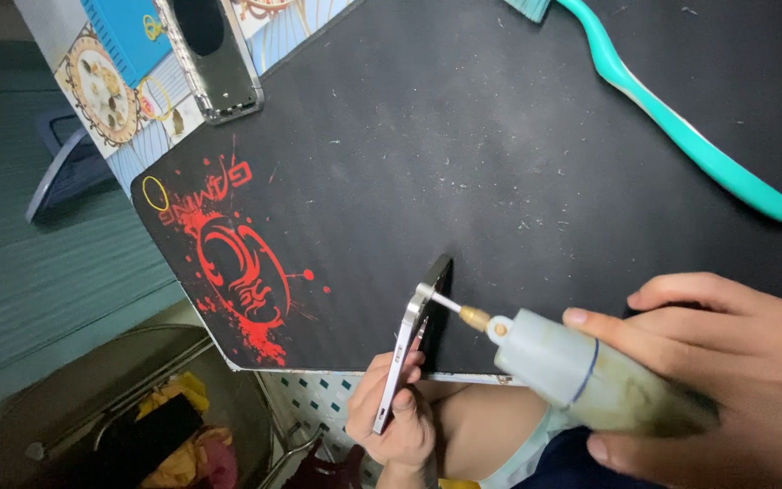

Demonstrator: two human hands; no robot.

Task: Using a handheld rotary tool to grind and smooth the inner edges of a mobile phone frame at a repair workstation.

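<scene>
— Phone frame, silver metal with a dark face (pixel 416 337): where does it sit?

— Item one. Held on edge at the 6 o'clock rim of the black mat with the red splash print (pixel 337 181), its upper corner resting on the mat. The left hand (pixel 393 418) is clamped around its lower half, fingers wrapped over the edge.

— And the tool?

— Item two. Pale grey, grime-stained handheld rotary tool with a brass collet and thin bit (pixel 581 376), entering from 4 o'clock. The right hand (pixel 726 380) is closed around its body, forefinger lying along the top. The bit tip touches the frame's upper edge.

— Other entries?

— Teal plastic toothbrush (pixel 681 127) at 2 o'clock on the mat, well apart from the work. A second silver frame with a dark oval opening (pixel 210 56) at 11 o'clock, on the patterned counter (pixel 101 91) beside a blue box (pixel 128 32). Pale dust specks lie across the mat.

— Handling note?

— By my judgement: keep the frame braced against the mat so it cannot chatter, hold the bit square to the edge, press lightly, and keep the left fingers below the contact point.
</scene>
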